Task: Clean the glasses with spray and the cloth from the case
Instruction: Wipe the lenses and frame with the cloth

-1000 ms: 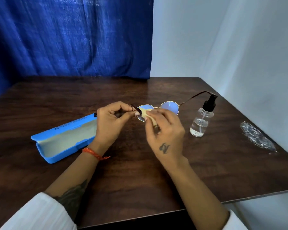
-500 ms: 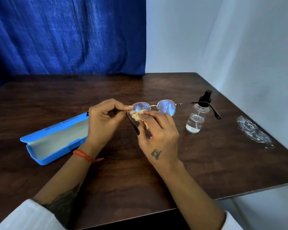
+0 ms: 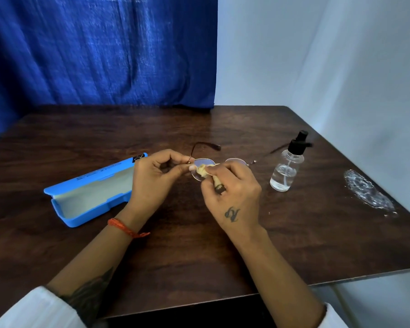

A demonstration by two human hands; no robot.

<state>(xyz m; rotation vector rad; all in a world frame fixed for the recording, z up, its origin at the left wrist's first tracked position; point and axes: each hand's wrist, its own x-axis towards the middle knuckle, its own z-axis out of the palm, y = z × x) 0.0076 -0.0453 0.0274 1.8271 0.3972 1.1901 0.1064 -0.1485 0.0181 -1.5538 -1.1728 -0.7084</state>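
Observation:
Round metal-framed glasses (image 3: 205, 162) are held above the dark wooden table (image 3: 175, 245) in the head view. My left hand (image 3: 152, 178) pinches the frame at its left hinge, with the temple arm sticking up and back. My right hand (image 3: 232, 195) pinches a crumpled pale yellow cloth (image 3: 202, 170) against the left lens and hides most of the right lens. The clear spray bottle (image 3: 285, 169) with a black pump stands upright just right of my hands. The open blue case (image 3: 90, 192) lies to the left with its pale lining showing.
A crumpled piece of clear plastic (image 3: 367, 191) lies near the table's right edge. A blue curtain (image 3: 100, 50) hangs behind the table and a white wall runs along the right side. The table's front edge is close to my forearms.
The glasses have been turned over: the left temple arm now points up and away instead of down toward me. The cloth stays on the left lens and both hands keep their hold.

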